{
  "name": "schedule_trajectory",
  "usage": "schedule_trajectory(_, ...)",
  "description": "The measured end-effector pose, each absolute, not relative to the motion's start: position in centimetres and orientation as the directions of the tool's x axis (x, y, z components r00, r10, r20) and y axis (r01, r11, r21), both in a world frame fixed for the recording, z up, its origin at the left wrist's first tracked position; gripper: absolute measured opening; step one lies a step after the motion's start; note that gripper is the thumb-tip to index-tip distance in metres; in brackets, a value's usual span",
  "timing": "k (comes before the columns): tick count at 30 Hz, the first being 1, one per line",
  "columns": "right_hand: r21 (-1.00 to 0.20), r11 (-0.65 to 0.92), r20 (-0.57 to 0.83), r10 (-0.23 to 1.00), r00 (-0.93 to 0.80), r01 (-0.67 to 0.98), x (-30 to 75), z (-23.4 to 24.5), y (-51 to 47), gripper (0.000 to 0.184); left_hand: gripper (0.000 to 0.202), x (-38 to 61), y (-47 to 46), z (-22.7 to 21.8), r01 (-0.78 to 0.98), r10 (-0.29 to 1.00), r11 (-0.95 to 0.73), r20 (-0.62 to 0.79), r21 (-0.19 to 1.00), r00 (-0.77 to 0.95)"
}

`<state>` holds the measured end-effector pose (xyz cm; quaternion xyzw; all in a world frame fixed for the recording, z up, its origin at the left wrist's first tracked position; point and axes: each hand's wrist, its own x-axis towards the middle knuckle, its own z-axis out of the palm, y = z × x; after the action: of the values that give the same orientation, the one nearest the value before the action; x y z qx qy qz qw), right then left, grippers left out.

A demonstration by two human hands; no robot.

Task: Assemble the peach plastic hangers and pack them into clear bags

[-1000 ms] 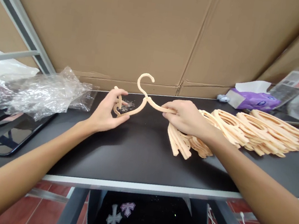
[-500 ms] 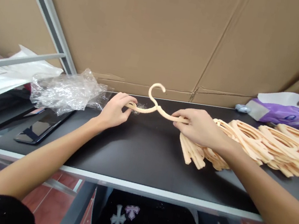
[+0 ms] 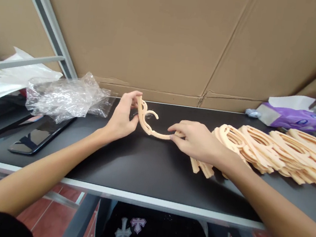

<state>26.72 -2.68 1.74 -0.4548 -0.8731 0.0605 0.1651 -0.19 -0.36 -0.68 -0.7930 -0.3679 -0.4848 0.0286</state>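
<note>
Both my hands hold one pale peach plastic hanger point(image 3: 147, 123) just above the black table point(image 3: 145, 164). My left hand point(image 3: 123, 117) pinches its left end, which stands raised and turned on edge. My right hand point(image 3: 196, 141) grips the right arm of the hanger low near the tabletop. The hook curls between my hands. Right behind my right hand lies a long pile of the same peach hangers point(image 3: 274, 150), overlapping in a row toward the right edge.
Crumpled clear plastic wrap point(image 3: 64, 95) lies at the back left, with a dark phone or tablet point(image 3: 37, 137) in front of it. A purple tissue pack point(image 3: 290, 115) sits at the back right. Cardboard sheets point(image 3: 170, 34) wall the rear. A metal frame bar point(image 3: 45, 16) slants at left.
The hanger has been tipped from lying level with its hook up to standing on edge, left end raised. My right hand has dropped lower toward the table. The view has shifted slightly.
</note>
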Motion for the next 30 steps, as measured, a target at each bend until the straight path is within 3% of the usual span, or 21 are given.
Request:
schedule_trajectory(6,-0.362,0.570,0.249,0.822,-0.513,0.738,25.4,1.5,-3.1,0.028,0.074,0.5,-1.1,-1.1,0.491,0.724,-0.681,0.600,0.543,0.340)
schedule_trajectory(12,-0.467,0.587,0.252,0.806,-0.536,0.662,24.8,1.0,-3.3,0.029,0.039,1.5,-2.2,-0.6,0.583,0.779,-0.626,0.453,0.517,0.434)
schedule_trajectory(18,-0.353,0.660,0.302,0.751,-0.587,0.663,26.5,1.8,-2.7,0.019,0.090,1.5,-2.6,0.0,0.711,0.811,-0.574,0.163,0.406,0.562)
schedule_trajectory(21,-0.295,0.640,0.301,0.767,-0.567,0.710,27.3,1.8,-1.9,0.026,0.099,1.3,-2.5,0.0,0.698,0.797,-0.588,0.149,0.408,0.585)
schedule_trajectory(30,-0.325,0.666,0.236,0.744,-0.625,0.671,27.4,1.7,-1.7,0.049,0.081,1.1,-2.5,0.2,0.592,0.769,-0.600,0.185,0.538,0.612)
